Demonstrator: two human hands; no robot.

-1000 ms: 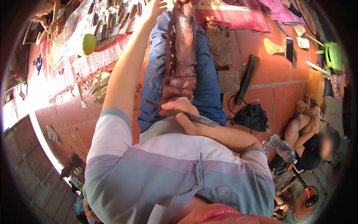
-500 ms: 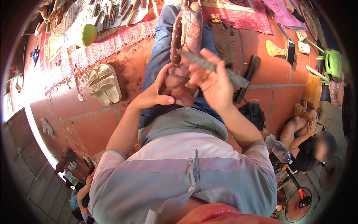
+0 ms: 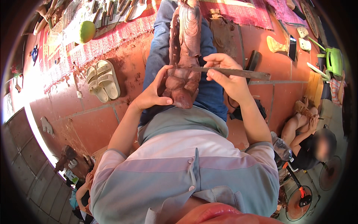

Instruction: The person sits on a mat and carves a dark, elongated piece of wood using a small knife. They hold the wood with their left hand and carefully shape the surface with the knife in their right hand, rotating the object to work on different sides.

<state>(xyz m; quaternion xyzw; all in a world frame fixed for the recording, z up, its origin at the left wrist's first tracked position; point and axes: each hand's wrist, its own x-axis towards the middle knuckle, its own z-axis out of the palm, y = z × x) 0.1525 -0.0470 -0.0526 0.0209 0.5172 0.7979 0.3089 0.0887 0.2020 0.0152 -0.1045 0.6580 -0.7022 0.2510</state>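
A reddish-brown carved wooden figure (image 3: 189, 41) lies lengthwise over my jeans-covered lap, its lumpy, rounded base toward my belly and its draped folds pointing away. My left hand (image 3: 152, 96) is wrapped around the left side of that base, thumb on the near part and fingers along the edge. My right hand (image 3: 233, 81) pinches a long flat file (image 3: 250, 73) between thumb and fingers. Held almost level, the file has its left end at the narrow part of the carving, just above the base; whether it presses on the wood is hard to tell.
Beige sandals (image 3: 103, 81) sit on the red tiles to the left. Beyond them a green round fruit (image 3: 86, 31) and several carving tools (image 3: 112, 10) lie on a red-and-white mat. A dark brush-like object (image 3: 254, 64) is at right, where another person (image 3: 304, 125) sits.
The file has swung from a slanted, broad-side view to nearly level, edge-on. My right hand has shifted a little right and down; my left hand keeps its hold on the base.
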